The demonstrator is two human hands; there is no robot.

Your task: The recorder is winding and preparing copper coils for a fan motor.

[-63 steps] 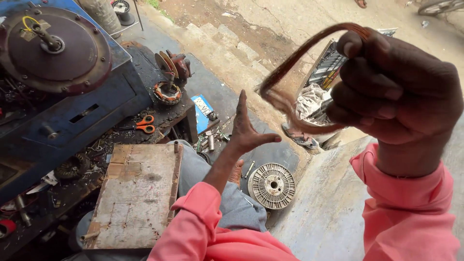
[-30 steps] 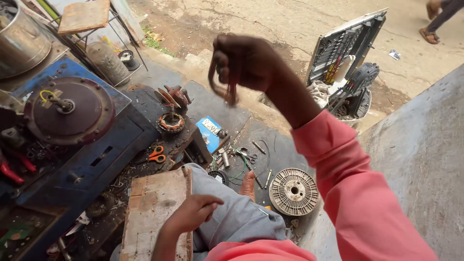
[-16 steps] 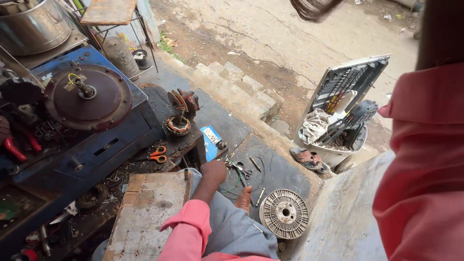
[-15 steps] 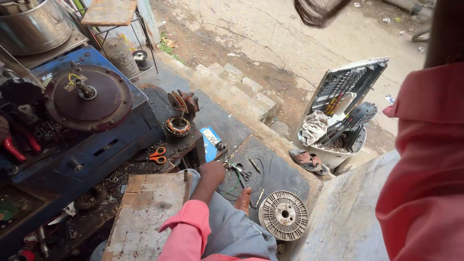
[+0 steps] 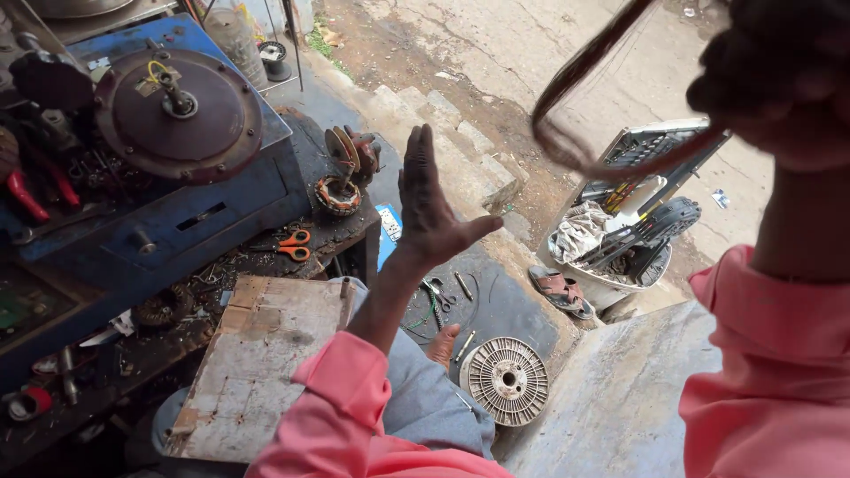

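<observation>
Copper-brown wire, bent into a loop point(image 5: 611, 106), hangs at about one o'clock in the view, and the right hand point(image 5: 779, 80) holds it up close to the camera with its fingers curled tight around the top part. That hand is blurry and very near, so the grip is a bit hard to see, but the loop seems to run right into the closed fingers. The left hand point(image 5: 429, 208) is in the middle of the view, flat and wide with all fingers straight up, touching nothing. Both arms wear pink sleeves. At ten o'clock sits a blue metal machine point(image 5: 150, 212) with a round dark disc point(image 5: 181, 115) on top. Orange scissors point(image 5: 288, 246) lie just below it, near nine o'clock of the left hand. At seven o'clock is a worn wooden board point(image 5: 257, 363). A round grey spool point(image 5: 506, 381) rests on the ground at six o'clock, and a white tub of tools point(image 5: 620, 239) stands at three o'clock.
</observation>
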